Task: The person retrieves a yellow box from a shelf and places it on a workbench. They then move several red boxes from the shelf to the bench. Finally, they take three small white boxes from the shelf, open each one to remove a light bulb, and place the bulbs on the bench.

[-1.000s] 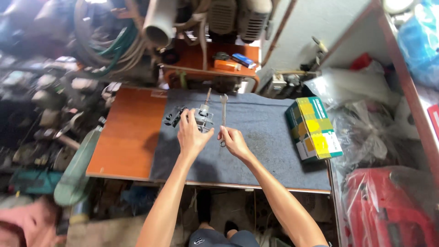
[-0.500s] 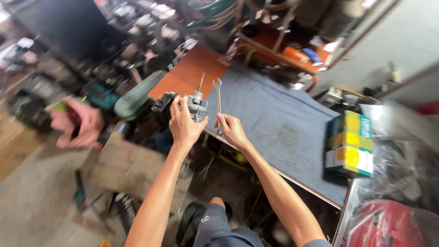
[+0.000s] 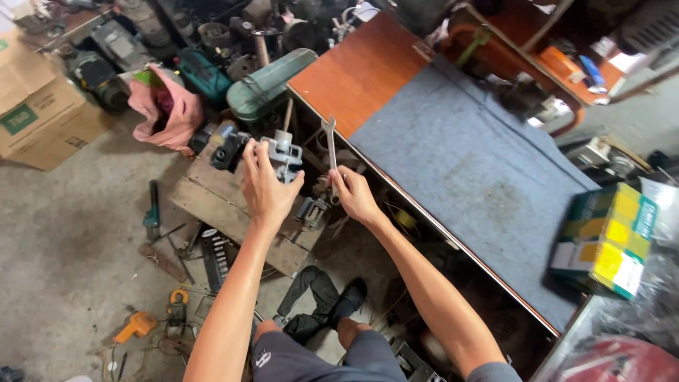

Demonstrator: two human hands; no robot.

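We have lifted both things off the desk (image 3: 396, 92): left hand (image 3: 267, 185) fingers clamp the grey machine part (image 3: 272, 154), right hand (image 3: 353, 194) fingers grip the wrench (image 3: 329, 145) upright, now over the floor.

Both hands have carried the metal part (image 3: 279, 155) and wrench (image 3: 329, 145) off the table (image 3: 368, 71).

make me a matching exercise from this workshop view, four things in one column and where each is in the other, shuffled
Things:
1. grey metal machine part
2. silver open-ended spanner
3. green and yellow cardboard box
4. orange handheld tool

Places:
A. on the grey cloth, right side
B. on the concrete floor
C. in the left hand
D. in the right hand

Pairs: 1-C, 2-D, 3-A, 4-B
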